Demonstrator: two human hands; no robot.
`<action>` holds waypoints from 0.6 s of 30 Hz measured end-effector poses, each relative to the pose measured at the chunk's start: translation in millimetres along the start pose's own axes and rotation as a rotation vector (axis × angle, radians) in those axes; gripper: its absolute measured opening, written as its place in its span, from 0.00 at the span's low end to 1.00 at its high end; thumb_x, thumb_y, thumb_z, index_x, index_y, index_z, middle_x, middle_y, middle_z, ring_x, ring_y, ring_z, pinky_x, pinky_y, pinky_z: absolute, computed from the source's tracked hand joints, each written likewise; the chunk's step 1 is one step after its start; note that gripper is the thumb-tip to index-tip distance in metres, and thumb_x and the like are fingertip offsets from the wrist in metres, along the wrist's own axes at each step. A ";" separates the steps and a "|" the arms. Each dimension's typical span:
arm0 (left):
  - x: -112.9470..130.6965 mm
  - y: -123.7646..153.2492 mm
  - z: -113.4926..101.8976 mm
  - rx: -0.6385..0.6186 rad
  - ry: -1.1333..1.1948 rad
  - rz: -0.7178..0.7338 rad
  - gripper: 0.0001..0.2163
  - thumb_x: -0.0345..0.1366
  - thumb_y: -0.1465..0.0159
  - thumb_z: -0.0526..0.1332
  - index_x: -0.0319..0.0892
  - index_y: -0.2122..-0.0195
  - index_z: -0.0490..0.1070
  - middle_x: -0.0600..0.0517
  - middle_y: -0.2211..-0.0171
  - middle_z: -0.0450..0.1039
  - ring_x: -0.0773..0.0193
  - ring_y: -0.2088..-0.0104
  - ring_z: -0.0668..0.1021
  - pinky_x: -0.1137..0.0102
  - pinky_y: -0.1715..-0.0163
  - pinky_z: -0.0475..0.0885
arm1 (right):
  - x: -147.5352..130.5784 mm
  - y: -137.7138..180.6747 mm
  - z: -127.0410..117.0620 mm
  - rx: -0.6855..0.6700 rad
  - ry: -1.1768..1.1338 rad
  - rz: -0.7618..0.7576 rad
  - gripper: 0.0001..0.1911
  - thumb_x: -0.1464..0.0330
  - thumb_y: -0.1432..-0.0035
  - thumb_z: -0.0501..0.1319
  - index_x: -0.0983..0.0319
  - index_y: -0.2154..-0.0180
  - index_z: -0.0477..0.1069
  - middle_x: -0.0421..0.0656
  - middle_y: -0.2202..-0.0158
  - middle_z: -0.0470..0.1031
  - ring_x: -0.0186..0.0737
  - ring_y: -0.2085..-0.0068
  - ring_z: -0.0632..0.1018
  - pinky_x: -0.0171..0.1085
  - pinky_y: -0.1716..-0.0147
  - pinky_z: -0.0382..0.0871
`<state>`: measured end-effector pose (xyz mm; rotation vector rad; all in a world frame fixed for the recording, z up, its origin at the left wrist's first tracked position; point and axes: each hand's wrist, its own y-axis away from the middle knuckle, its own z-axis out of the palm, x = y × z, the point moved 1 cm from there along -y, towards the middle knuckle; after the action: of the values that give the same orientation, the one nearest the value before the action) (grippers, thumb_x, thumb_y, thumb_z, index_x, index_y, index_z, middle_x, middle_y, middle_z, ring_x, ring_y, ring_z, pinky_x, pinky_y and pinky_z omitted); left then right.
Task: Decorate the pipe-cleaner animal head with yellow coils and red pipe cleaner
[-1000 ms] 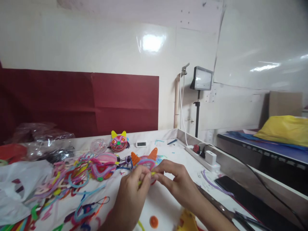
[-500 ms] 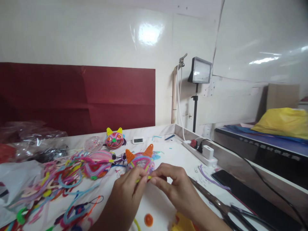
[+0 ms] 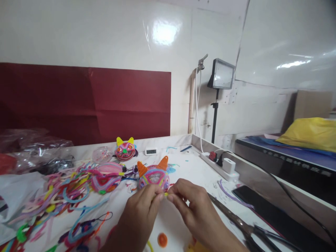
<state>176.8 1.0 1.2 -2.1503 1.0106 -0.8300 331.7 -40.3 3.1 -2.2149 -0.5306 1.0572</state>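
Note:
My left hand [image 3: 141,206] and my right hand [image 3: 193,203] meet fingertip to fingertip above the white table. Both are closed in a pinch on a small yellow strip [image 3: 166,194]; most of it is hidden by the fingers. Just behind them sits a round striped cat-face craft [image 3: 153,177] with orange ears. An orange disc [image 3: 162,240] lies below, between my forearms. Part of a yellow piece [image 3: 198,246] shows beside my right forearm.
Tangled colourful strips [image 3: 78,189] cover the left side, near another cat-face craft [image 3: 126,149] with yellow ears. Large scissors [image 3: 240,222] and a black phone-like slab [image 3: 278,217] lie right. A power strip [image 3: 220,166] runs along the raised table edge.
My hands stay together, with slight finger movement. Less of the yellow strip shows at my left fingers. The whole view has shifted slightly.

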 end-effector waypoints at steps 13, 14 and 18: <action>12.9 12.1 14.3 0.089 0.376 -0.451 0.10 0.40 0.38 0.56 0.45 0.75 0.69 0.59 0.83 0.70 0.68 0.82 0.73 0.77 0.81 0.65 | 2.9 5.1 22.5 0.230 -0.765 0.537 0.15 0.58 0.57 0.71 0.63 0.76 0.76 0.41 0.77 0.75 0.37 0.72 0.71 0.35 0.70 0.65; 13.3 12.2 15.0 0.088 0.402 -0.473 0.10 0.40 0.38 0.56 0.45 0.75 0.69 0.59 0.83 0.70 0.68 0.82 0.73 0.77 0.81 0.65 | 3.5 5.0 24.1 0.234 -0.810 0.558 0.15 0.58 0.58 0.72 0.64 0.76 0.76 0.41 0.78 0.74 0.36 0.74 0.70 0.34 0.71 0.64; 9.4 7.4 10.1 0.027 0.420 -0.474 0.09 0.40 0.39 0.56 0.45 0.73 0.69 0.59 0.83 0.70 0.67 0.81 0.74 0.77 0.81 0.66 | 6.8 2.3 22.9 0.130 -0.815 0.561 0.15 0.58 0.54 0.71 0.64 0.73 0.78 0.39 0.79 0.72 0.33 0.75 0.68 0.33 0.72 0.62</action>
<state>185.9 -7.8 -7.9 -2.2767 0.6689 -1.5593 317.8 -29.8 -13.3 -1.7772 -0.1361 2.2415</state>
